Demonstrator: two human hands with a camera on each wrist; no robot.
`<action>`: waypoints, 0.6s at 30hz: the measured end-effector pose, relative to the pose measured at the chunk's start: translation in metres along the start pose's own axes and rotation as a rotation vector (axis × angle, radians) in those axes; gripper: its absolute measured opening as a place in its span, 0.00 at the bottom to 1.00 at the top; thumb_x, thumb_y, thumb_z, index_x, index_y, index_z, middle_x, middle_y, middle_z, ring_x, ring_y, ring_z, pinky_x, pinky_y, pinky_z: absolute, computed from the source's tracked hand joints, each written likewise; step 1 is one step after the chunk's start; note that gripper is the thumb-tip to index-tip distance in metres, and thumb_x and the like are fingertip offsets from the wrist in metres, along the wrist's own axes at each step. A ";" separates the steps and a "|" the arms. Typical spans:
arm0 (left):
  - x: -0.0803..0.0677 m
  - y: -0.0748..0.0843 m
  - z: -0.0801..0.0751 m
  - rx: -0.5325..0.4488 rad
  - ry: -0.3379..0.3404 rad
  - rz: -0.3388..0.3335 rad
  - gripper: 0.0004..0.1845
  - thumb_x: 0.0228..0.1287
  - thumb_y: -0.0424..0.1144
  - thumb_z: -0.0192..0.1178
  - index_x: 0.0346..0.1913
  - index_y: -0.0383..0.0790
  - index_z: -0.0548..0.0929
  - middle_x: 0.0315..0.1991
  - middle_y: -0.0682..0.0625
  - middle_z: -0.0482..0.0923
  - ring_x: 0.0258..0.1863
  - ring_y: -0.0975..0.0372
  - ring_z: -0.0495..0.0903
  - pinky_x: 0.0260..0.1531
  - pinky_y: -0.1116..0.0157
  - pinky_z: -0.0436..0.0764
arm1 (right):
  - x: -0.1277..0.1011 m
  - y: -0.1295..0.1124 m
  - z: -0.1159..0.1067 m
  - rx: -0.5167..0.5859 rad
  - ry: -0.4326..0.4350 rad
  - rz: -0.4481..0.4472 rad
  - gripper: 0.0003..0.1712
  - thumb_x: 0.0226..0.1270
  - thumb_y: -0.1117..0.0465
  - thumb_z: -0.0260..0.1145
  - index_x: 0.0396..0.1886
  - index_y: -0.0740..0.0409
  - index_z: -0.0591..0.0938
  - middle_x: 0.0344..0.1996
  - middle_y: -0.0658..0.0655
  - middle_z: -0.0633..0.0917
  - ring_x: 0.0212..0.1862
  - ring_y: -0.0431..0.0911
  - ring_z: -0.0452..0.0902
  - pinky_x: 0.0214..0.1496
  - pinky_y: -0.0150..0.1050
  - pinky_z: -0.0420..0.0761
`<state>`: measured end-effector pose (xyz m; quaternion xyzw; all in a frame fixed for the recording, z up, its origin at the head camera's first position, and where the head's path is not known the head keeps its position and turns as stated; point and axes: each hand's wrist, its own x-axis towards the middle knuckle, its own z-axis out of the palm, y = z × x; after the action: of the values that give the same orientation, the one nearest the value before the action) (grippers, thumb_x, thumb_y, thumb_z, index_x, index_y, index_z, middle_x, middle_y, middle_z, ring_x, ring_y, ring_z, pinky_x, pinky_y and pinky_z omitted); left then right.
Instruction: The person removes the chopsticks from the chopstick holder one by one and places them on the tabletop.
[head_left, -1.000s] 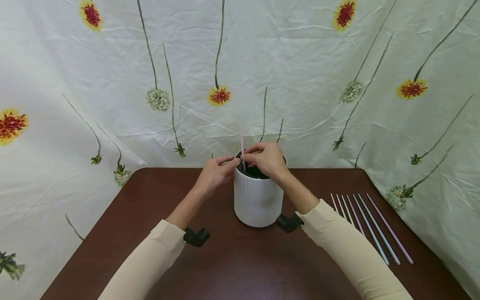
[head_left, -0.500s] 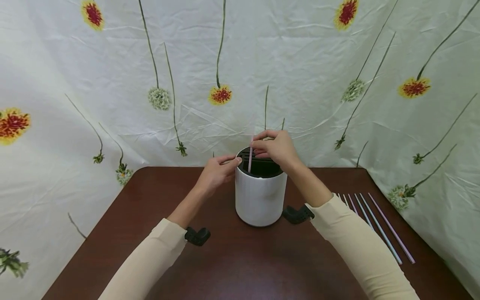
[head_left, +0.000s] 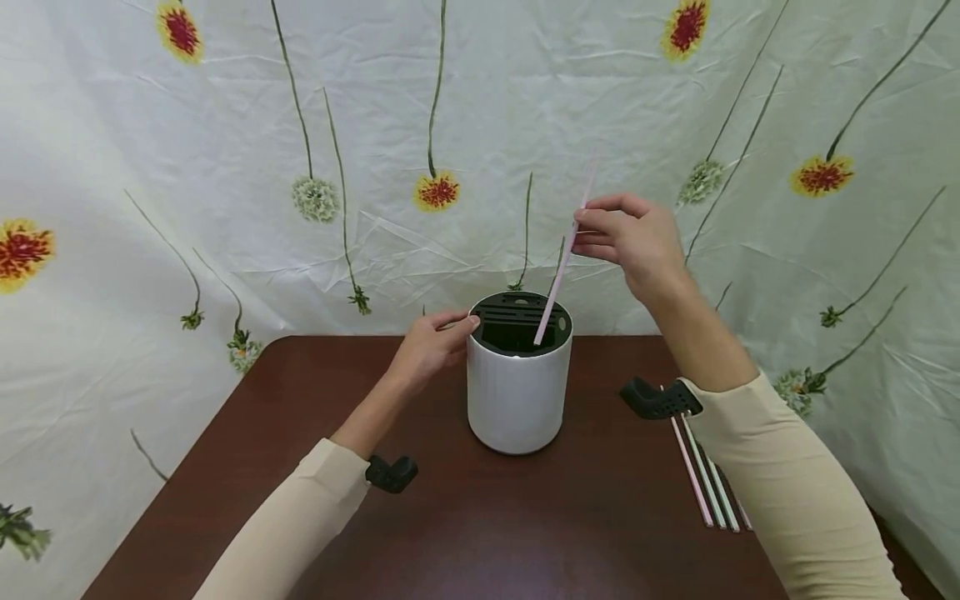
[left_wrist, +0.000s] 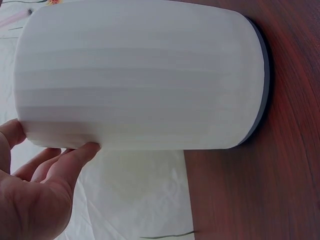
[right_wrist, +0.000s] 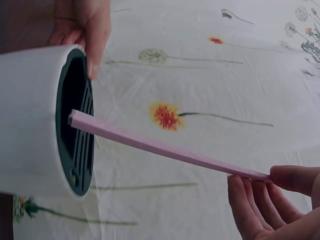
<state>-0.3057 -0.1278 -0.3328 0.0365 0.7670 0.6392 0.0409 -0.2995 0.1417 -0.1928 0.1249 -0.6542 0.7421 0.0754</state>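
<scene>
A white cylindrical holder (head_left: pixel 516 400) with a black slotted insert (head_left: pixel 506 317) stands at the table's middle back. My left hand (head_left: pixel 433 340) rests against its left side by the rim, fingertips touching the wall (left_wrist: pixel 140 75). My right hand (head_left: pixel 583 227) is raised above and to the right of the holder. It pinches a thin pink straw (head_left: pixel 558 275) near the straw's upper part. The straw slants down to the left, and its lower end sits at the insert's mouth (right_wrist: pixel 75 119). In the right wrist view the straw (right_wrist: pixel 165 147) runs from my right hand's fingertips (right_wrist: pixel 280 177) to the holder.
Several loose straws (head_left: pixel 703 479), pink and pale blue, lie side by side on the brown table (head_left: pixel 480 517) at the right, partly under my right forearm. A flowered white cloth (head_left: pixel 225 167) hangs close behind and around the table.
My right hand has risen up and to the right, drawing the pink straw up from inside the holder until only its tip is at the mouth. The left hand stays on the holder.
</scene>
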 end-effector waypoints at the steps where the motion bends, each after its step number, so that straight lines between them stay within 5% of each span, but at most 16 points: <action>1: 0.000 0.000 0.000 0.001 0.000 0.000 0.32 0.71 0.52 0.63 0.72 0.41 0.74 0.71 0.43 0.72 0.65 0.51 0.78 0.64 0.50 0.78 | -0.001 -0.002 -0.005 0.001 0.007 -0.002 0.08 0.68 0.67 0.70 0.43 0.66 0.84 0.33 0.55 0.89 0.35 0.46 0.89 0.45 0.39 0.89; 9: 0.001 0.000 0.001 -0.009 -0.001 0.000 0.31 0.71 0.51 0.64 0.71 0.41 0.74 0.69 0.43 0.73 0.64 0.50 0.79 0.65 0.47 0.77 | -0.013 0.003 -0.047 -0.182 0.032 0.059 0.13 0.69 0.65 0.70 0.47 0.70 0.82 0.31 0.49 0.89 0.32 0.43 0.89 0.42 0.37 0.89; 18: -0.001 0.001 0.001 -0.003 0.000 -0.008 0.31 0.71 0.52 0.64 0.72 0.42 0.74 0.71 0.44 0.72 0.65 0.51 0.78 0.65 0.48 0.77 | -0.024 0.044 -0.102 -0.428 0.006 0.127 0.19 0.74 0.64 0.65 0.55 0.77 0.77 0.29 0.42 0.87 0.30 0.38 0.88 0.39 0.32 0.88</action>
<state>-0.3046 -0.1273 -0.3323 0.0332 0.7661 0.6404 0.0434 -0.2971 0.2386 -0.2532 0.0623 -0.8031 0.5900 0.0551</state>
